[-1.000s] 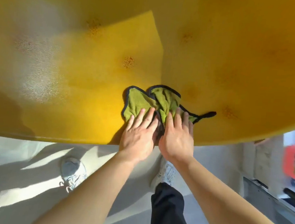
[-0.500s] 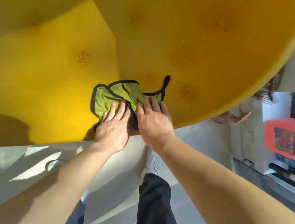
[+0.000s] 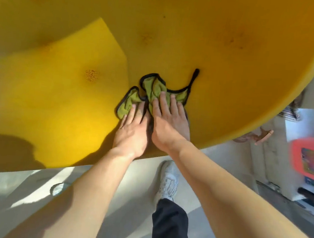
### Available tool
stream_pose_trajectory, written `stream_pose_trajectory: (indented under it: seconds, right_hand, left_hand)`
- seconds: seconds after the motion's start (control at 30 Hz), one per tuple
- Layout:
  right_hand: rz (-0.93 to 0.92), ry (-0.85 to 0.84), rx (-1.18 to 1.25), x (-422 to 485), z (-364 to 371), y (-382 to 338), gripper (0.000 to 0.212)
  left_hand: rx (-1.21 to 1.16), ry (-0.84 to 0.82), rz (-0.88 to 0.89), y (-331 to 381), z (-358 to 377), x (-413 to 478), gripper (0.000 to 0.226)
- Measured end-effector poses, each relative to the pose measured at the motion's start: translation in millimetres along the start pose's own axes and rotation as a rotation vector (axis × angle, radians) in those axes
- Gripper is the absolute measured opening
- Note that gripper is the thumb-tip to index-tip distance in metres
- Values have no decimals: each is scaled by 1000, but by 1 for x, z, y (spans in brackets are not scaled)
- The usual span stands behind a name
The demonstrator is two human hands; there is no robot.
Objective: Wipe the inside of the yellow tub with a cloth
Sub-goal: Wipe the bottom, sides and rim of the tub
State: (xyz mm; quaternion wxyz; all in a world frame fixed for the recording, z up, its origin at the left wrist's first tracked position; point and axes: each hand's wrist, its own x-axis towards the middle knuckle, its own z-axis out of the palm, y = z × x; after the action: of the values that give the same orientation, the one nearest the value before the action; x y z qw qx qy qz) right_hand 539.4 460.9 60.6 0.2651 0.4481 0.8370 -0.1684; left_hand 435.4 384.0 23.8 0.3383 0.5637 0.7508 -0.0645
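Filling most of the view, the yellow tub [image 3: 230, 87] shows its inner wall, sunlit at the left with a brown speckled stain [image 3: 92, 75] there. Right of the stain, the left hand [image 3: 132, 133] lies flat, fingers extended, pinning the near edge of the green cloth [image 3: 154, 92] against the wall. Touching it, the right hand [image 3: 168, 127] also presses flat and open on the crumpled cloth, gripping nothing. Below stands a white shoe [image 3: 168, 181]; a red box [image 3: 309, 157] sits far right.
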Motion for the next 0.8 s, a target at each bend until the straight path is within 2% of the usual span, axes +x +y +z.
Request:
stream_pose_trajectory:
  seconds: [0.1,0.23,0.43,0.53,0.63,0.8]
  right_hand:
    - [-171,-75,130,1,11,-37,74]
    - [-250,-97,-46,7,0,-21,65]
    - [2,10,-273,14,-56,75,64]
    - [96,89,-328,9,-62,85,68]
    - [110,61,-253,19,-45,55,74]
    - [-5,-44,47,29,-1,-31,82]
  left_hand:
    - [28,-70,-83,-52,-7,-25,62]
    - [106,-147,-95,-55,-16,-27,57]
    - [49,-123,86,57,-27,55,61]
    - [-14,-46,173,72,-28,73,61]
    - [-43,-46,219,39,-25,64,55]
    - [52,-43,142,-62,-21,10,61]
